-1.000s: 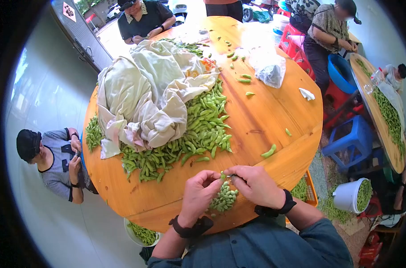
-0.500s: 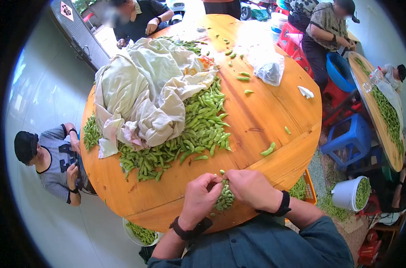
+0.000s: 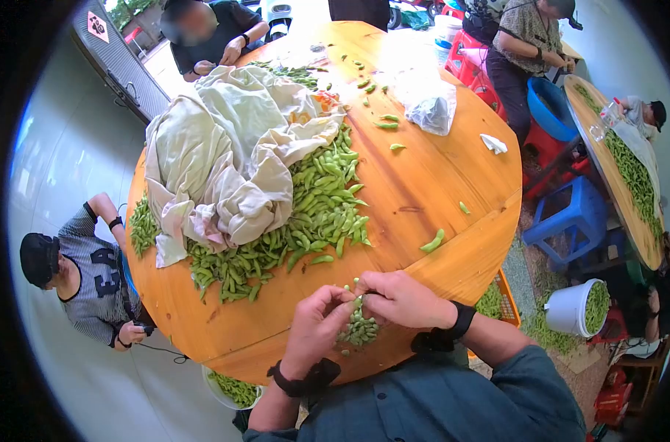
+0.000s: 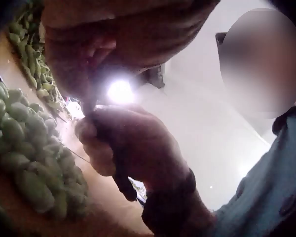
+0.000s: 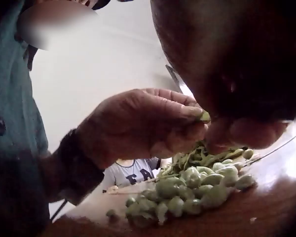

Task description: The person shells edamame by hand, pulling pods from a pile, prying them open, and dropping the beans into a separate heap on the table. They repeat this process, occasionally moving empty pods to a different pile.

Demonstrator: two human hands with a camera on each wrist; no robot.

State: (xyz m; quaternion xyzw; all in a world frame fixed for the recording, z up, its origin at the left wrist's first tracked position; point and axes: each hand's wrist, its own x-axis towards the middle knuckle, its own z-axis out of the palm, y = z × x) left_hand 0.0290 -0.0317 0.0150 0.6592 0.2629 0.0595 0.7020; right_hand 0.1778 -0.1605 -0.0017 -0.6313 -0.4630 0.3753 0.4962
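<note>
Close over the table's near edge, my two hands meet at the fingertips. The left hand [image 3: 315, 329] pinches a green soybean pod [image 5: 204, 116] between thumb and forefinger, its end showing in the right wrist view. My right hand [image 3: 408, 300] has its fingers curled at that same pod, which they mostly hide. Small green tips show at the fingertips in the head view. Directly below lies a small heap of shelled green soybeans [image 3: 360, 331], large in both wrist views. A big pile of unshelled pods [image 3: 316, 202] lies farther off, partly under a crumpled pale cloth [image 3: 224, 147].
Loose pods [image 3: 432, 241] and a plastic bag [image 3: 431, 110] lie on the round wooden table [image 3: 467, 177]. Beside it stand a white bucket [image 3: 568, 308] of green pieces and a blue stool [image 3: 567, 221]. Other people sit around, one in a striped shirt [image 3: 96, 276] at left.
The head view has shifted slightly, so the table sits farther left. My hands stay together, fingers shifting at the pod. The striped-shirt person's one hand has lowered.
</note>
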